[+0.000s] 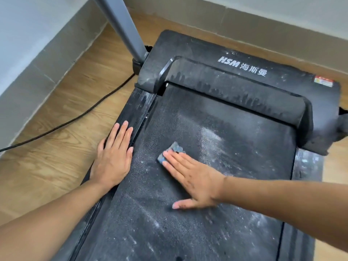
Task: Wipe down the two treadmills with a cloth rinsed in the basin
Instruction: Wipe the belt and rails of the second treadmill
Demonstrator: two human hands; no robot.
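a dusty belt (169, 232) fills the foreground. the left grip (113, 157) lies flat on the side rail (140, 104), fingers straight, likely bracing. the right grip (194, 178), fingers spread and straight, presses a small cloth (174, 148) onto the belt mid-deck. held only by flat fingertips, the cloth could slip free, or, once loaded, merely smear grit. beyond, the hood (244, 87) shows streaks.

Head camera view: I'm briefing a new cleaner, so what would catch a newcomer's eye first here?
The dusty, white-streaked treadmill belt fills the middle, with the right hand pressing a small blue-grey cloth flat onto it. The left hand lies flat on the left side rail. Beyond them, the grimy motor cover carries a white HSM logo.
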